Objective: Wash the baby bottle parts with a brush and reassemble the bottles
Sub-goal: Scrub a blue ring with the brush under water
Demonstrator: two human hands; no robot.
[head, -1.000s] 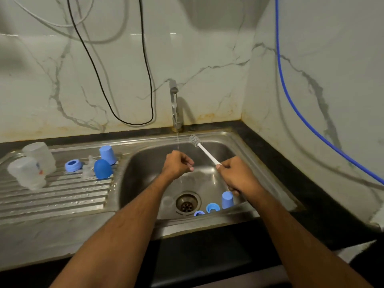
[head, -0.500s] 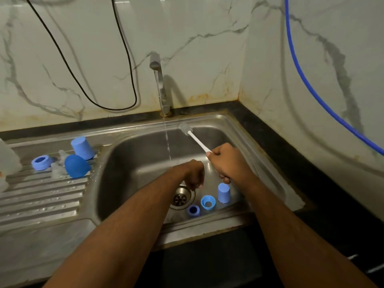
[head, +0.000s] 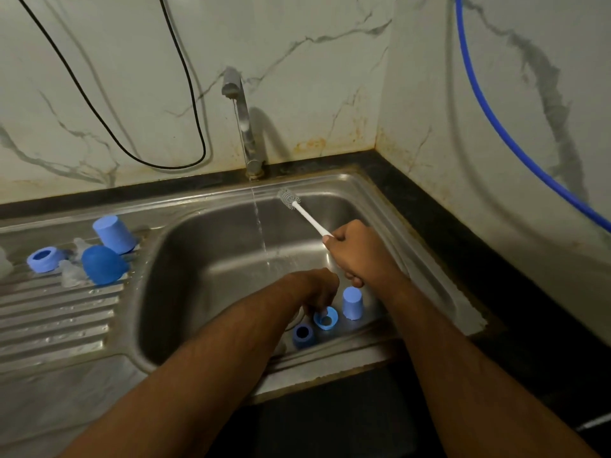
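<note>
My right hand (head: 360,256) grips the white handle of the bottle brush (head: 289,199), whose bristle head points up and back over the sink (head: 205,201). My left hand (head: 314,287) reaches down to the sink floor, its curled fingertips pinching the rim of a light blue ring (head: 329,321). Beside that ring lie a darker blue ring (head: 302,335) and an upturned blue cap (head: 352,304). On the drainboard sit a blue cap (head: 115,234), a blue dome (head: 102,265), a blue ring (head: 44,259) and clear teats (head: 71,275).
The tap (head: 243,127) runs a thin stream of water (head: 261,233) into the basin. A black cable (head: 195,127) hangs on the back wall and a blue hose (head: 496,127) crosses the right wall. A dark counter borders the sink on the right.
My left hand has dropped from under the water stream to the sink floor and reached the light blue ring. My right hand still holds the brush. My view has shifted closer and leftward.
</note>
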